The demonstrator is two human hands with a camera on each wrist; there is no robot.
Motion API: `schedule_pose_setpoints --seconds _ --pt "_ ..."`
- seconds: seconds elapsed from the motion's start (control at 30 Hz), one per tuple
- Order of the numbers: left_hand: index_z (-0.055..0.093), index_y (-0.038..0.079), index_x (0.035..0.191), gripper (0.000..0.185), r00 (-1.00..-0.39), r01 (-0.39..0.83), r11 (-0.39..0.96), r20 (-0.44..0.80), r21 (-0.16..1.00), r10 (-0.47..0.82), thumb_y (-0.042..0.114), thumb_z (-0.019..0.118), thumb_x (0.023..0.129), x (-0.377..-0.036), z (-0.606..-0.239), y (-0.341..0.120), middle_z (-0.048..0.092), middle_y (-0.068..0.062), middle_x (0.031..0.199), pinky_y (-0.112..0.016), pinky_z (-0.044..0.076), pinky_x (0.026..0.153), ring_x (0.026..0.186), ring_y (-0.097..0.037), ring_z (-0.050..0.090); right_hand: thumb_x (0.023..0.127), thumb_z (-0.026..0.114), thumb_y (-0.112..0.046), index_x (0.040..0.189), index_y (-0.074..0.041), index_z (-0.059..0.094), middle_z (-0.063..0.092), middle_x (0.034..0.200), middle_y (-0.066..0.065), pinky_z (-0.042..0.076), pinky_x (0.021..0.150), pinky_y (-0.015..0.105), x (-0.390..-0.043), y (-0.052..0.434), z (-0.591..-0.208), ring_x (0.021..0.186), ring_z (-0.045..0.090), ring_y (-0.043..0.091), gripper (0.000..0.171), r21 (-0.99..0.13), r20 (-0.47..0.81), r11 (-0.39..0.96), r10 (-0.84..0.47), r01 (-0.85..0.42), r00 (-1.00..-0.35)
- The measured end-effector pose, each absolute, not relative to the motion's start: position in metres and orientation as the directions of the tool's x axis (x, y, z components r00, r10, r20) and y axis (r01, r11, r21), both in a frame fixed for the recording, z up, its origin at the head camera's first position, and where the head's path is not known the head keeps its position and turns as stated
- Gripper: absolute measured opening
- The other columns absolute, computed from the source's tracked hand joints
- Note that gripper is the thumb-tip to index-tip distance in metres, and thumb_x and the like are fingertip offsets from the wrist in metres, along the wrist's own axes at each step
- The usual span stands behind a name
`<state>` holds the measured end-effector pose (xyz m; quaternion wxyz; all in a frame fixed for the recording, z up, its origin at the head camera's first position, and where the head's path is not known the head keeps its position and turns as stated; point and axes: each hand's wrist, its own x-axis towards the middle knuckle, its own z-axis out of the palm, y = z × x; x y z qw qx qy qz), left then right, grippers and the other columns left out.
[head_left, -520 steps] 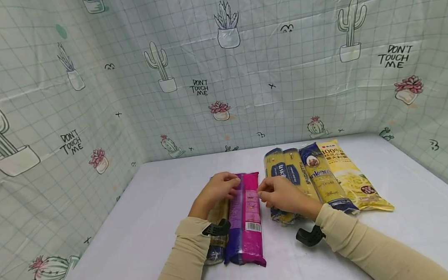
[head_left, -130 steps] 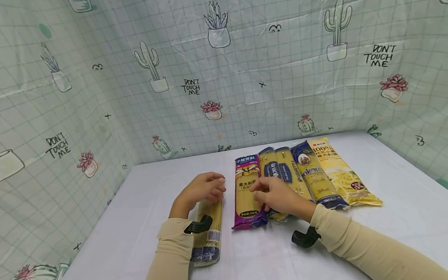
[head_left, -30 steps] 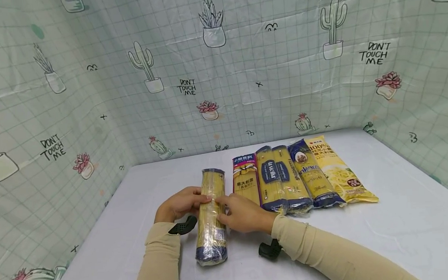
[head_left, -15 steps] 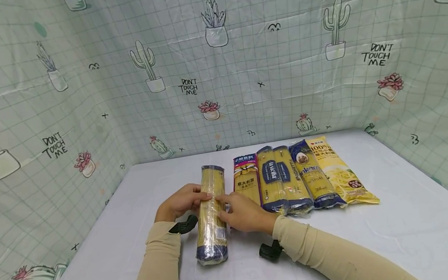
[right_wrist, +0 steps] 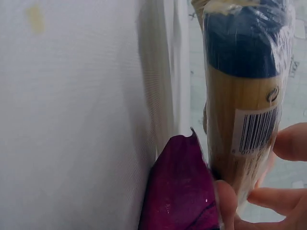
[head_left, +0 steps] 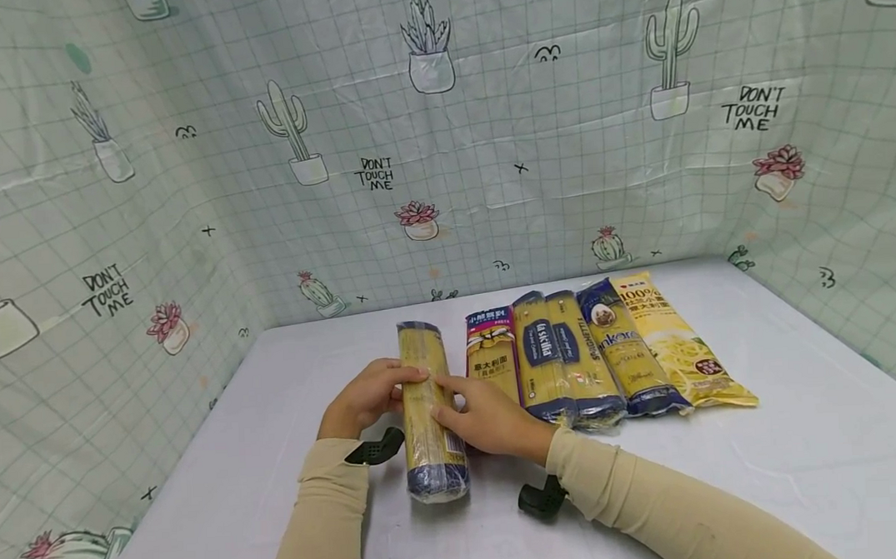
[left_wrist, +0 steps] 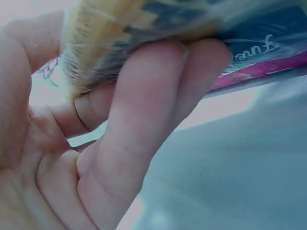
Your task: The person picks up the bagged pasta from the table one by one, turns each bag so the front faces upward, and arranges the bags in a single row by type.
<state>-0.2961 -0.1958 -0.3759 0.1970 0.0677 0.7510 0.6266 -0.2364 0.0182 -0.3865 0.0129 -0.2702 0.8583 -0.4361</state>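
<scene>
A long clear packet of spaghetti (head_left: pixel 428 405) with dark blue ends lies lengthwise on the white table (head_left: pixel 763 449), held from both sides. My left hand (head_left: pixel 368 395) grips its left side, and in the left wrist view its fingers (left_wrist: pixel 144 120) curl under the packet (left_wrist: pixel 158 21). My right hand (head_left: pixel 486 415) grips the right side. In the right wrist view the packet (right_wrist: pixel 247 91) shows a barcode, with my fingertips (right_wrist: pixel 290 141) wrapped round it. A purple packet (head_left: pixel 491 357) lies just to its right, its end (right_wrist: pixel 177 191) close by my right hand.
Right of the purple packet lies a row of pasta packets: two blue-labelled ones (head_left: pixel 545 360) (head_left: pixel 582 361), a dark blue one (head_left: pixel 629 359) and a yellow one (head_left: pixel 676 344). Cactus-print sheeting (head_left: pixel 443 171) walls the table at the back and both sides.
Over the last second both hands have moved the spaghetti packet a little away from me and rightward, closer to the purple packet. The other packets have stayed put.
</scene>
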Motion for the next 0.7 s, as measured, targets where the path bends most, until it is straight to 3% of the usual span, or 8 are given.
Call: schedule_pose_setpoints --seconds 0.23,0.4,0.53,0.7 --pt "0.058 -0.013 0.124 0.048 -0.933 -0.161 0.181 -0.209 0.970 0.294 0.023 0.065 0.094 -0.297 -0.376 -0.196 0.073 -0.013 0.094 -0.028 0.058 0.063 0.077 -0.021 0.073 0.098 0.065 -0.031 0.134 -0.002 0.060 0.063 0.126 0.012 0.055 0.074 0.030 -0.232 0.017 -0.381 0.087 0.066 0.012 0.046 -0.740 0.228 0.501 -0.441 -0.448 -0.868" --pt "0.057 -0.013 0.125 0.047 -0.948 -0.157 0.134 -0.187 0.979 0.256 0.022 0.064 0.093 -0.298 -0.376 -0.196 0.073 -0.012 0.093 -0.026 0.058 0.063 0.075 -0.020 0.072 0.097 0.065 -0.031 0.133 -0.001 0.061 0.064 0.122 0.012 0.054 0.083 0.035 -0.227 0.015 -0.376 0.096 0.061 0.015 0.047 -0.711 0.254 0.515 -0.448 -0.479 -0.857" --pt "0.058 -0.013 0.124 0.045 -0.962 -0.147 0.099 -0.166 0.984 0.218 0.020 0.064 0.093 -0.298 -0.374 -0.194 0.073 -0.012 0.091 -0.025 0.056 0.061 0.073 -0.019 0.071 0.095 0.064 -0.041 0.142 0.001 0.053 0.061 0.123 0.015 0.051 0.085 0.037 -0.222 0.013 -0.372 0.098 0.057 0.018 0.064 -0.692 0.220 0.546 -0.462 -0.472 -0.859" --pt "0.060 -0.011 0.124 0.044 -0.972 -0.138 0.086 -0.151 0.987 0.179 0.019 0.065 0.093 -0.298 -0.373 -0.188 0.073 -0.012 0.093 -0.026 0.057 0.061 0.074 -0.018 0.071 0.088 0.067 -0.057 0.151 -0.001 0.041 0.054 0.127 0.017 0.052 0.076 0.032 -0.217 0.013 -0.368 0.091 0.057 0.017 0.089 -0.688 0.148 0.587 -0.463 -0.427 -0.874"
